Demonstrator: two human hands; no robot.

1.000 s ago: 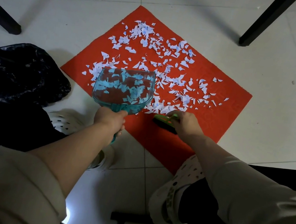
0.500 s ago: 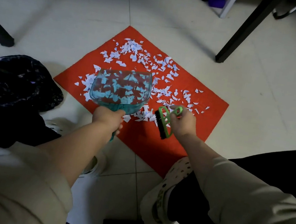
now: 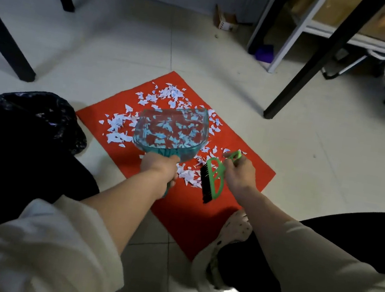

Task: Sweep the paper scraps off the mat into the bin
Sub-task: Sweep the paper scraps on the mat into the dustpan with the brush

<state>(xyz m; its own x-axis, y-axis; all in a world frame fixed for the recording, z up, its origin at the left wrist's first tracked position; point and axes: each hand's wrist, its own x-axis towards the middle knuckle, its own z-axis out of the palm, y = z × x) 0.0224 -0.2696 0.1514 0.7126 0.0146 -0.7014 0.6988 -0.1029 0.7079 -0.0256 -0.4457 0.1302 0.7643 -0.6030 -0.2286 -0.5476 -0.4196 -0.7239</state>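
A red mat [image 3: 203, 213] lies on the tiled floor, strewn with several white paper scraps [image 3: 169, 94]. My left hand [image 3: 159, 166] grips the handle of a clear teal dustpan [image 3: 171, 131], held tilted above the mat's left part. My right hand [image 3: 240, 173] holds a green hand brush [image 3: 212, 179] with black bristles; the bristles sit beside a small pile of scraps between the two hands. A bin lined with a black bag [image 3: 48, 110] stands just left of the mat.
Black table legs [image 3: 308, 60] stand behind the mat at right and at the far left [image 3: 5, 45]. A white shelf frame [image 3: 292, 33] and a small purple object [image 3: 264, 52] are at the back. My light perforated shoe [image 3: 231, 230] rests on the mat's near corner.
The view has tilted up, showing more floor and furniture behind. The brush has lifted off the mat and turned on edge, bristles facing left. The dustpan stays raised in my left hand.
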